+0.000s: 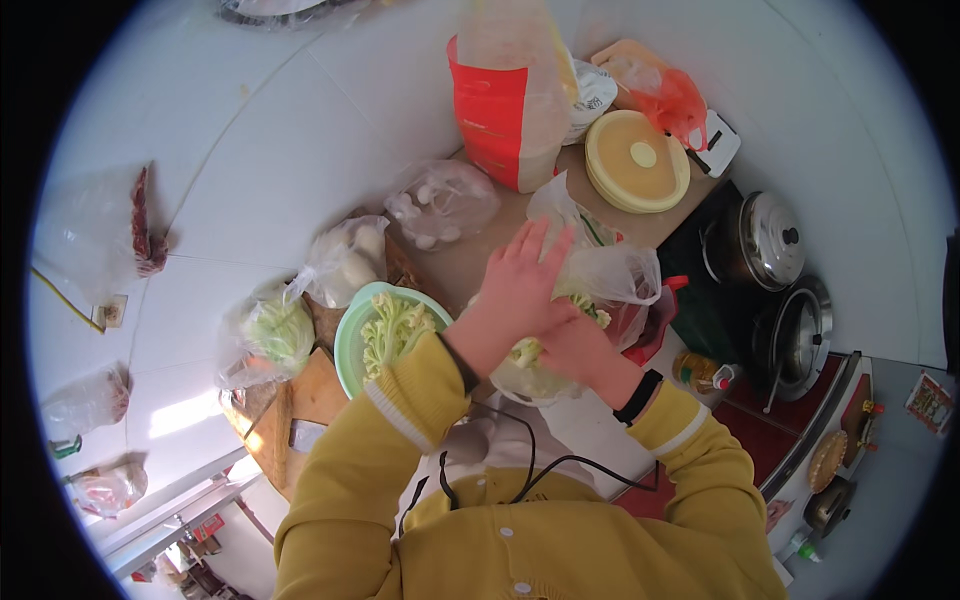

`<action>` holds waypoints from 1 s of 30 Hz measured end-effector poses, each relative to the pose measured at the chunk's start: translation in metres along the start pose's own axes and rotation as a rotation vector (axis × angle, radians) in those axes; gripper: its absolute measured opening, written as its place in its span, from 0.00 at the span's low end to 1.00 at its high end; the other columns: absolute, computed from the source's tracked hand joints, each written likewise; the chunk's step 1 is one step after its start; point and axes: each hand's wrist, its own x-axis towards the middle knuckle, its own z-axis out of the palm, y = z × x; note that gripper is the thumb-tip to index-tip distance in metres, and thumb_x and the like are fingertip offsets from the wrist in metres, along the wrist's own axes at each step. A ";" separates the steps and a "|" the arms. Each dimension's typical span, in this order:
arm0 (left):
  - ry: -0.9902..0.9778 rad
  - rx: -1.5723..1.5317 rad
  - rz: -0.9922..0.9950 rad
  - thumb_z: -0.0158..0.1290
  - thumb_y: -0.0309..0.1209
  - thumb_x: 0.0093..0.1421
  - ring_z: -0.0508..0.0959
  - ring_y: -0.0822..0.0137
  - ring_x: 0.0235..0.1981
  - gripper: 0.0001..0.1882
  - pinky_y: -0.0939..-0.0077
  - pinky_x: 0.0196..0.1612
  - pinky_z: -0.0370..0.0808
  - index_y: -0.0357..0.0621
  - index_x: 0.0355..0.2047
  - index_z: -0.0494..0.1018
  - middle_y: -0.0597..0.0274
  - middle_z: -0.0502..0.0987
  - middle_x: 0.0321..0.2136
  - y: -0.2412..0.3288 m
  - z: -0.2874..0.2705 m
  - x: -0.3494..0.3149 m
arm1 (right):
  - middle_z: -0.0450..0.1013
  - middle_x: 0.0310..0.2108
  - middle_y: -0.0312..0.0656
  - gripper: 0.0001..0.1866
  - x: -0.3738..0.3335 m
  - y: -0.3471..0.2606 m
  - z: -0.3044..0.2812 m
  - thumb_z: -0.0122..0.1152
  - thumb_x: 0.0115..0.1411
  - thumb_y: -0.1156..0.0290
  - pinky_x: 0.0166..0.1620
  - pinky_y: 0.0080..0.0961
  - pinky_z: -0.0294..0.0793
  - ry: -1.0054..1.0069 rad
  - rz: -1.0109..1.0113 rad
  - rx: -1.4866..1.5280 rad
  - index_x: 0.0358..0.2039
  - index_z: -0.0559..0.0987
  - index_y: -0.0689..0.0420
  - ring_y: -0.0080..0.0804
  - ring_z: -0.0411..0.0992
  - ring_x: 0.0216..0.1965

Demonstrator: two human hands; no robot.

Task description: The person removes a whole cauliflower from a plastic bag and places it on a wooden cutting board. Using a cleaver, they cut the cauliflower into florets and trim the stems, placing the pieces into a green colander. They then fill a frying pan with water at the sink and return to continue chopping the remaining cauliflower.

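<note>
My left hand (pixel 520 285) is open, its fingers spread over the counter beside a clear plastic bag (pixel 625 275). Just below it, my right hand (pixel 585 350) overlaps its edge, and the right fingertips are partly hidden. Cauliflower florets (pixel 525 352) show on both sides of the right hand, above a pale, see-through container or bag (pixel 535 385) that the arms partly cover. Whether the right fingers grip a floret cannot be seen. Left of my left wrist stands a mint-green basin (pixel 350 345) holding cut cauliflower pieces (pixel 395 330).
Bagged vegetables (pixel 275 335), bagged white rounded items (pixel 350 262) and a bag of eggs (pixel 440 205) line the wall. Behind stand a red-and-white sack (pixel 495 115) and a round yellow lidded container (pixel 635 165). Pots (pixel 770 245) and an oil bottle (pixel 700 372) are on the right.
</note>
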 end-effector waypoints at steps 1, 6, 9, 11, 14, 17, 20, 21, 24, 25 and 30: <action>0.004 -0.044 -0.021 0.59 0.40 0.52 0.70 0.48 0.58 0.33 0.55 0.55 0.70 0.50 0.58 0.65 0.46 0.63 0.62 -0.011 0.007 0.009 | 0.73 0.44 0.41 0.17 -0.002 -0.002 -0.006 0.57 0.46 0.76 0.48 0.35 0.75 0.017 -0.040 -0.027 0.39 0.75 0.56 0.46 0.69 0.46; 0.043 -0.418 -0.398 0.54 0.35 0.55 0.80 0.51 0.39 0.15 0.62 0.43 0.75 0.41 0.40 0.76 0.48 0.78 0.35 -0.086 0.019 0.026 | 0.72 0.42 0.40 0.10 -0.020 -0.020 -0.032 0.56 0.49 0.77 0.43 0.33 0.76 0.056 -0.173 -0.012 0.35 0.73 0.59 0.44 0.70 0.42; 0.111 -0.491 -0.598 0.54 0.35 0.56 0.81 0.62 0.31 0.12 0.65 0.37 0.76 0.40 0.35 0.77 0.55 0.78 0.24 -0.124 0.022 0.028 | 0.72 0.42 0.40 0.08 -0.032 -0.025 -0.046 0.56 0.52 0.76 0.40 0.32 0.77 0.085 -0.226 0.017 0.34 0.72 0.59 0.43 0.70 0.44; 0.072 -0.626 -0.754 0.55 0.37 0.56 0.79 0.65 0.28 0.12 0.67 0.33 0.75 0.41 0.33 0.77 0.57 0.78 0.23 -0.137 0.025 0.026 | 0.73 0.42 0.40 0.07 -0.036 -0.027 -0.054 0.57 0.53 0.75 0.38 0.32 0.78 0.096 -0.244 -0.003 0.33 0.72 0.60 0.43 0.70 0.45; 0.101 -0.650 -0.771 0.57 0.38 0.54 0.75 0.66 0.21 0.12 0.68 0.25 0.71 0.42 0.30 0.77 0.61 0.76 0.21 -0.147 0.033 0.018 | 0.73 0.42 0.39 0.07 -0.039 -0.030 -0.065 0.59 0.52 0.77 0.37 0.31 0.79 0.156 -0.278 0.003 0.33 0.72 0.60 0.42 0.71 0.46; 0.040 -0.443 -0.702 0.57 0.39 0.53 0.75 0.63 0.24 0.13 0.68 0.28 0.71 0.42 0.31 0.77 0.58 0.77 0.23 -0.154 0.038 0.004 | 0.72 0.42 0.38 0.09 -0.041 -0.033 -0.077 0.61 0.51 0.78 0.37 0.31 0.79 0.237 -0.324 -0.007 0.34 0.74 0.60 0.42 0.71 0.46; -0.308 -0.473 -0.837 0.54 0.37 0.55 0.81 0.55 0.38 0.16 0.65 0.44 0.76 0.37 0.38 0.78 0.47 0.80 0.31 -0.155 0.036 -0.002 | 0.73 0.42 0.37 0.10 -0.044 -0.036 -0.087 0.62 0.50 0.79 0.36 0.31 0.79 0.201 -0.308 -0.002 0.35 0.75 0.60 0.42 0.72 0.46; -0.472 -0.485 -0.847 0.54 0.34 0.55 0.81 0.56 0.38 0.16 0.65 0.44 0.76 0.38 0.40 0.77 0.50 0.80 0.32 -0.153 0.031 -0.002 | 0.73 0.42 0.37 0.10 -0.045 -0.038 -0.087 0.62 0.50 0.78 0.35 0.31 0.79 0.219 -0.318 -0.001 0.35 0.75 0.60 0.42 0.72 0.46; -0.400 -1.216 -0.676 0.53 0.28 0.56 0.79 0.62 0.44 0.20 0.67 0.47 0.76 0.41 0.51 0.72 0.56 0.79 0.40 -0.129 0.015 -0.013 | 0.73 0.42 0.38 0.09 -0.046 -0.041 -0.088 0.62 0.50 0.77 0.35 0.31 0.80 0.207 -0.338 -0.018 0.33 0.76 0.59 0.44 0.72 0.46; -0.260 -1.551 -0.570 0.53 0.26 0.57 0.78 0.63 0.46 0.24 0.67 0.48 0.75 0.43 0.55 0.69 0.58 0.78 0.43 -0.120 0.005 -0.017 | 0.73 0.42 0.38 0.08 -0.046 -0.042 -0.089 0.62 0.50 0.77 0.34 0.31 0.80 0.200 -0.353 -0.021 0.33 0.76 0.59 0.44 0.72 0.46; -0.294 -1.730 -0.106 0.58 0.31 0.56 0.71 0.67 0.56 0.38 0.70 0.60 0.67 0.41 0.66 0.57 0.61 0.70 0.57 -0.100 -0.050 0.013 | 0.72 0.42 0.38 0.08 -0.039 -0.051 -0.096 0.62 0.49 0.76 0.35 0.31 0.80 0.153 -0.522 -0.010 0.31 0.75 0.59 0.45 0.71 0.47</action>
